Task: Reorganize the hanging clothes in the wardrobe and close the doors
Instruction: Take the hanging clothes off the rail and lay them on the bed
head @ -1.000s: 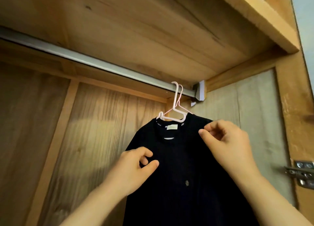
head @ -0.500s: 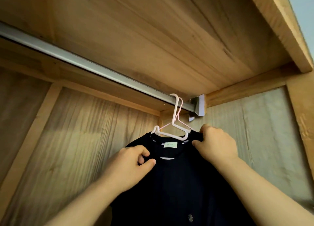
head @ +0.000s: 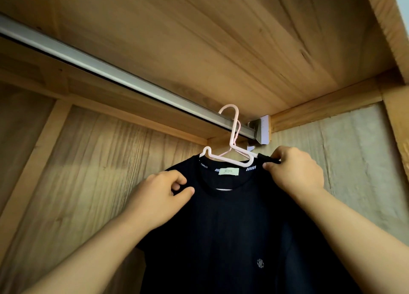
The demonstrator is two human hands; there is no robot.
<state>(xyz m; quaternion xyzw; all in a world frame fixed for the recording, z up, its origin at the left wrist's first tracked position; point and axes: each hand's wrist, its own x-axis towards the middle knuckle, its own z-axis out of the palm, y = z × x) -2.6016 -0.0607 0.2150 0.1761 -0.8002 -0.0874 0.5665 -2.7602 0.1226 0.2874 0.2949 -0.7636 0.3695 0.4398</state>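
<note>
A black T-shirt hangs on a pink hanger, hooked over the metal rail near its right end. A second pink hook shows just behind the first. My left hand pinches the shirt's left shoulder between thumb and forefinger. My right hand pinches the shirt's right shoulder fabric at the hanger's right tip. A pale label sits inside the collar, and a small grey emblem marks the chest.
The rail ends in a metal bracket on the wardrobe's right side wall. Above is the wooden shelf underside. The wooden back panel stands behind the shirt; the rail's left stretch carries no hangers in view.
My right hand has moved up from the shirt's right shoulder to the hanger's right tip. The view has tilted upward, and the left hand keeps its pinch.
</note>
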